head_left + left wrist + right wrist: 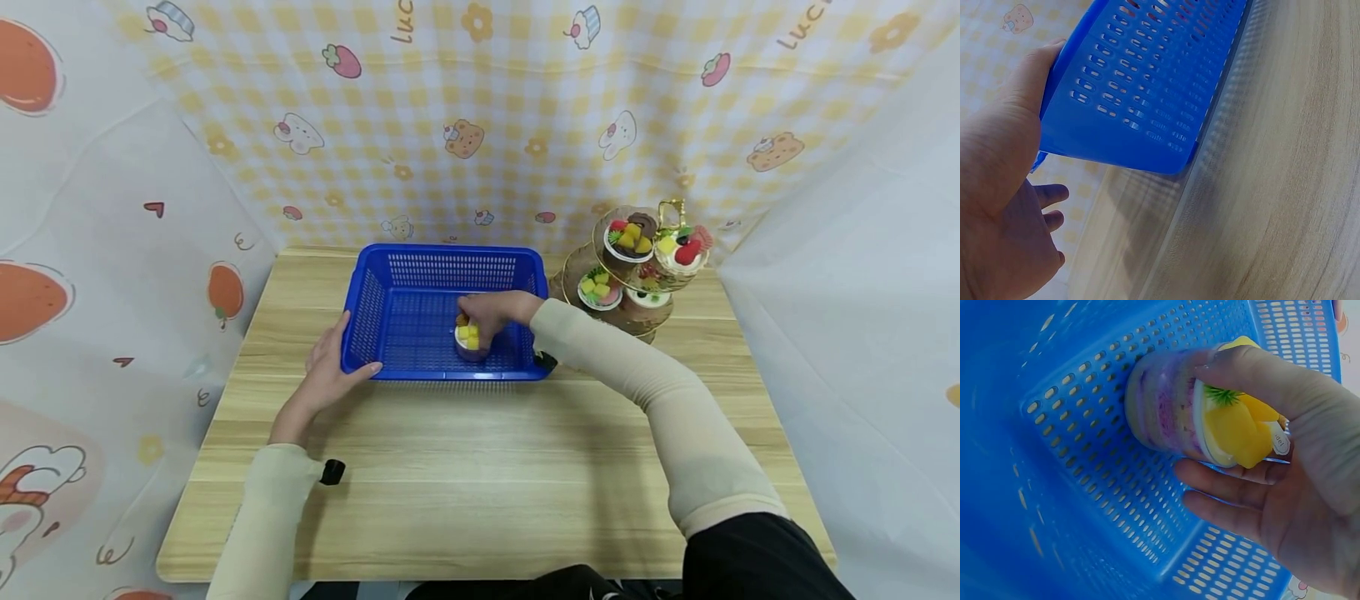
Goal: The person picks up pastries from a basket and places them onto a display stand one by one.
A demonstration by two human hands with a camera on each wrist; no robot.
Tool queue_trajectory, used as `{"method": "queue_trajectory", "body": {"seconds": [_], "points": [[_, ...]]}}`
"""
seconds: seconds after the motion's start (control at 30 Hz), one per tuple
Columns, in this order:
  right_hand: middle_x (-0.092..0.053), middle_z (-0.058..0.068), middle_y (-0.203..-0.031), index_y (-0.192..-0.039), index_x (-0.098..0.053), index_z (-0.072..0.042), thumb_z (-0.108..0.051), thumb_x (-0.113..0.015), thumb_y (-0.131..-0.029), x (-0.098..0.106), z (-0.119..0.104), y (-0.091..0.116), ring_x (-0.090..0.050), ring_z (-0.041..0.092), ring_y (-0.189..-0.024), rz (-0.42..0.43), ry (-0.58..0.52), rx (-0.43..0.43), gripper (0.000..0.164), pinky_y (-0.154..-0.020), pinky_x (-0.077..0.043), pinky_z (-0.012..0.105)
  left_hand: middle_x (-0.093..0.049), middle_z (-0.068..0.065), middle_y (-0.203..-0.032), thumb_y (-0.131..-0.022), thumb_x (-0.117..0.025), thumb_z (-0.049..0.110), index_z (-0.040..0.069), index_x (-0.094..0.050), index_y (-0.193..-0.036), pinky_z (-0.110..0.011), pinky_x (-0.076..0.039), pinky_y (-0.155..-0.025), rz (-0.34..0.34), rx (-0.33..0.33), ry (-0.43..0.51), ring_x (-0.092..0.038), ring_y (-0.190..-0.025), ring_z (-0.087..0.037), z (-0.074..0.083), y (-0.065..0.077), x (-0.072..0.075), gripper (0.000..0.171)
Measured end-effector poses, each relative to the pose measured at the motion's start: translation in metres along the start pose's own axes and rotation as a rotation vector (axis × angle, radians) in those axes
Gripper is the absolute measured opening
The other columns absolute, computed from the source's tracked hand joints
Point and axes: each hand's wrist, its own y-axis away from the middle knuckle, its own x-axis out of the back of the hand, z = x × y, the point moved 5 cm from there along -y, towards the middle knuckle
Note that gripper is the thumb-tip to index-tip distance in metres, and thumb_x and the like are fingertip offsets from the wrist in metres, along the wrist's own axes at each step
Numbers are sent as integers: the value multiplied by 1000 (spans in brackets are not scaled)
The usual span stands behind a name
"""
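Observation:
My right hand reaches into the blue plastic basket and grips a small clear dessert cup. The cup shows purple and cream layers, with yellow fruit pieces and a green sprig on top. In the right wrist view, the thumb lies along one side of it, fingers at the other, and its base is close to the basket's perforated floor. My left hand rests at the basket's front left corner. Its thumb lies straight along the rim while several fingers extend loosely outside the left wall.
A tiered gold-handled stand at the back right carries several fruit-topped dessert cups, close beside the basket. Under everything lies a light wooden table. A yellow checked cloth hangs behind it, with white patterned sheets at both sides.

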Motion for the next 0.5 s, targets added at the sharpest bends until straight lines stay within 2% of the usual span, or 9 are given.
{"method": "queue_trajectory", "body": {"seconds": [0.3, 0.5], "points": [[-56, 8, -130, -130, -45, -9, -22, -82, -75, 6, 3, 2, -57, 18, -106, 98, -69, 80, 68, -93, -52, 29, -4, -23, -166, -88, -71, 47, 27, 10, -159, -71, 7, -116, -6, -2, 2, 4, -152, -48, -1, 0, -1, 110], [-54, 9, -132, -130, -45, -8, -22, -82, -73, 12, 7, 2, -56, 18, -111, 190, -137, 128, 69, -98, -50, 30, -5, -23, -166, -88, -71, 48, 28, 9, -159, -72, 6, -115, 0, 3, 1, 3, -152, -48, 0, 0, 0, 110]]}}
